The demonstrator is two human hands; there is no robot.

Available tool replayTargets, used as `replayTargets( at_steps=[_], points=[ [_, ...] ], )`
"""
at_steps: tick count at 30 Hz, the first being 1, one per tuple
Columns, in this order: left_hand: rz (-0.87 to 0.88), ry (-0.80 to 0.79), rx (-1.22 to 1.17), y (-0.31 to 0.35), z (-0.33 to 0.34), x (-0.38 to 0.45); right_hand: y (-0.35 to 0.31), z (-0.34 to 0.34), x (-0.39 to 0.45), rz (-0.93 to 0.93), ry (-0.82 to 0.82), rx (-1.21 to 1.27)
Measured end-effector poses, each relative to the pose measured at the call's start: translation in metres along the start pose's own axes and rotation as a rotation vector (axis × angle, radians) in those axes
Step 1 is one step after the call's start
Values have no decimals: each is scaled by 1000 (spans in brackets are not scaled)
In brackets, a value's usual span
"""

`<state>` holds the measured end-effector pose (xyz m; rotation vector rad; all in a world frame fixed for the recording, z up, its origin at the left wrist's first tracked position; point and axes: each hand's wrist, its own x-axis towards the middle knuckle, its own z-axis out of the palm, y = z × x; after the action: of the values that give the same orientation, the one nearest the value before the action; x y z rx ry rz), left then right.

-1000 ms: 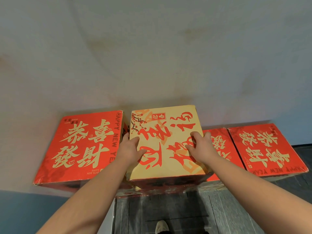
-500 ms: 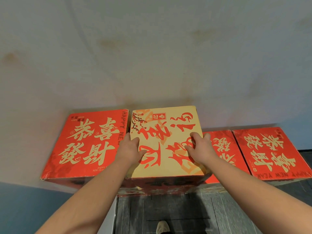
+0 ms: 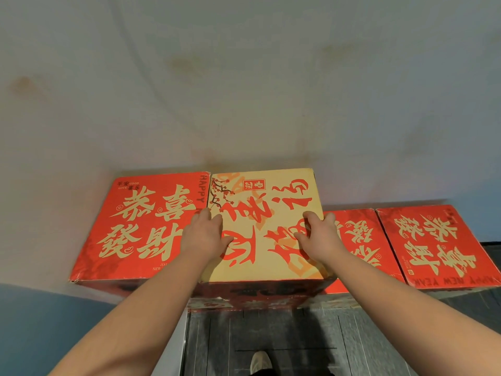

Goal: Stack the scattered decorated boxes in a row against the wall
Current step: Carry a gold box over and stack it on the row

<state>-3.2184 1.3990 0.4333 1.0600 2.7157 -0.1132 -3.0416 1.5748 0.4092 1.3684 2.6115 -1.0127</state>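
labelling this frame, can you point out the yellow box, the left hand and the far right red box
yellow box (image 3: 273,185), head view, upper part of its top face
left hand (image 3: 207,234), head view, back of the hand
far right red box (image 3: 439,242), head view, middle of its top face

Counting what I'm looking at here: I'm seeing one cream-yellow cardboard box with red calligraphy (image 3: 265,226) and three red cardboard boxes with gold characters, namely the left red box (image 3: 141,229), the middle red box (image 3: 360,240) that's half hidden, and the right red box (image 3: 436,242). There's at least one more dark red printed box (image 3: 260,294) sitting underneath, but I'm only catching its front edge. I'm also seeing one light shoe (image 3: 259,362).
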Motion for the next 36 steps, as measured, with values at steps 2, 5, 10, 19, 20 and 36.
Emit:
replayTargets(
  at_steps=[2, 5, 10, 19, 20, 36],
  points=[
    [-6, -3, 5, -4, -1, 1, -4, 1, -1, 0, 0, -24],
    [5, -19, 13, -6, -4, 3, -5, 2, -1, -2, -10, -33],
    [54, -68, 46, 3, -6, 13, -6, -9, -7, -35, -93, -86],
    [253, -74, 105, 75, -32, 18, 29, -58, -36, -59, -30, -114],
    [278, -68, 128, 88, -37, 17, 39, -68, -42, -45, 0, -120],
    [1049, -15, 317, 497, -36, -192, 367, -222, -330, 463, 392, 50]
  ],
)
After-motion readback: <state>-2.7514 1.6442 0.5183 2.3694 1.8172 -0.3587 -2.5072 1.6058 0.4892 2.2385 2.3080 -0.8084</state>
